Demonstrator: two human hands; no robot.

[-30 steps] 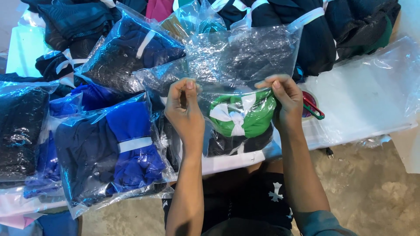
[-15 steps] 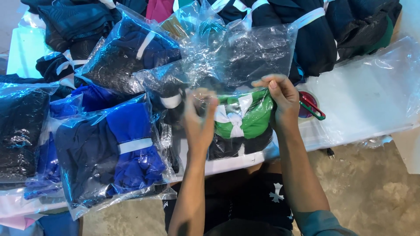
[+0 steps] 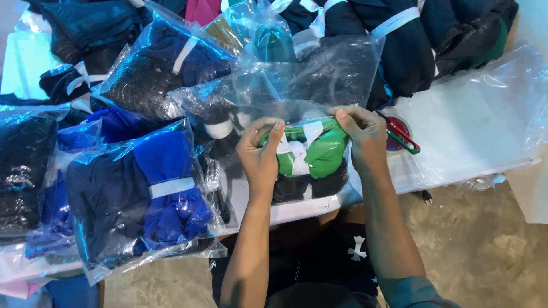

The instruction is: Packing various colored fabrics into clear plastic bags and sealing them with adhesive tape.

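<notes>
Head view, from the left edge: a clear bag (image 3: 25, 171) holds a dark folded garment, and just right of it a larger bag (image 3: 142, 199) holds navy and bright blue clothing bound by a white band. Farther back lies another bag (image 3: 160, 71) with dark cloth and a white band inside.

At the near middle, the left hand (image 3: 260, 157) has its fingers curled and pinches the top edge of a clear plastic bag (image 3: 311, 80), thumb side toward the middle. Inside that bag, at its near end, sits a folded bundle of green and black clothing (image 3: 319, 157) tied with a white band; the empty upper part of the bag stands up crumpled toward the far side. The right hand (image 3: 365, 140) grips the same edge just right of the bundle, fingers closed on the film.

The bundle looks soft and light, likely to sag if lifted by one corner. The film looks thin and slippery, so a two-handed pinch along the mouth, close to the cloth, seems the surest hold.

Right of the right hand a red and green tool (image 3: 402, 137) lies on a white table (image 3: 474, 131), partly under a sheet of clear plastic. Unbagged dark garments (image 3: 411, 40) are piled along the far side.
</notes>
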